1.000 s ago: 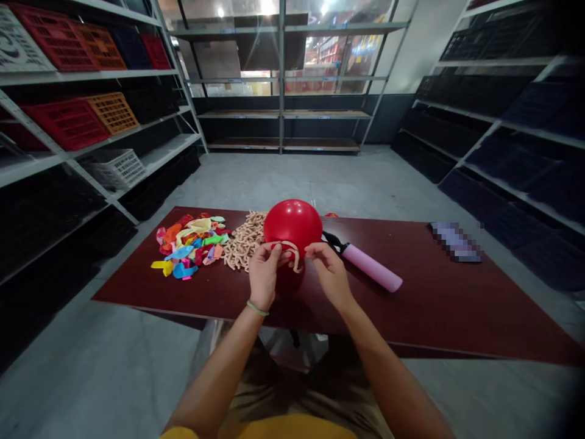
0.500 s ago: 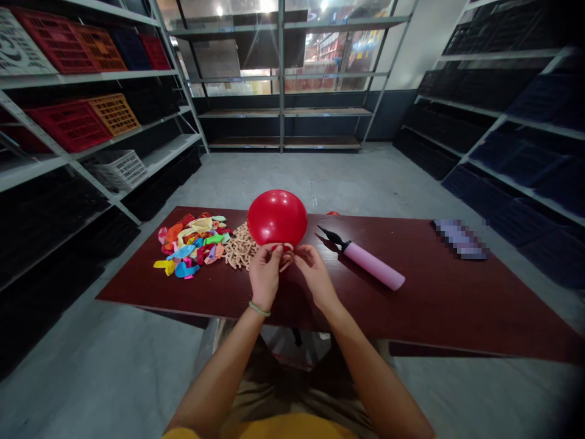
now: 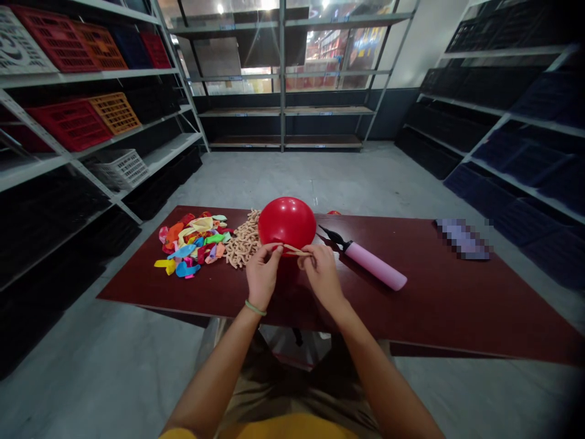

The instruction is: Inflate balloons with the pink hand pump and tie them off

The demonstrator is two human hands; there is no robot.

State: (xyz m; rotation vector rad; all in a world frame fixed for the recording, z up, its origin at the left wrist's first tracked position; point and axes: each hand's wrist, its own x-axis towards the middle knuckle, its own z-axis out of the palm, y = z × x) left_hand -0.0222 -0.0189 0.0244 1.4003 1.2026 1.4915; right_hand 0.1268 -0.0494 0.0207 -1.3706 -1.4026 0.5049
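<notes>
An inflated red balloon point(image 3: 287, 222) sits above the table, just beyond my hands. The fingers of my left hand point(image 3: 262, 274) are pinched together at the balloon's near end, where its neck is hidden. My right hand point(image 3: 321, 274) pinches a tan rubber band point(image 3: 295, 250), drawn taut from the fingers of my left hand. Beside the balloon lies a heap of short tan bands point(image 3: 242, 242). Farther left is a pile of loose, flat balloons point(image 3: 196, 241) in many colours. A pink hand pump point(image 3: 375, 264) with a black nozzle rests to the right.
The dark red table point(image 3: 439, 305) spans the view in front of me. A blurred purple item point(image 3: 462, 239) lies near its right end. Shelves with crates point(image 3: 70, 125) stand at left, dark bins point(image 3: 525, 164) at right, and a metal rack point(image 3: 282, 113) at the back.
My right hand has moved slightly right and turned palm down, stretching the band that hung as a loop between my hands. The balloon has shifted a little right and nearer.
</notes>
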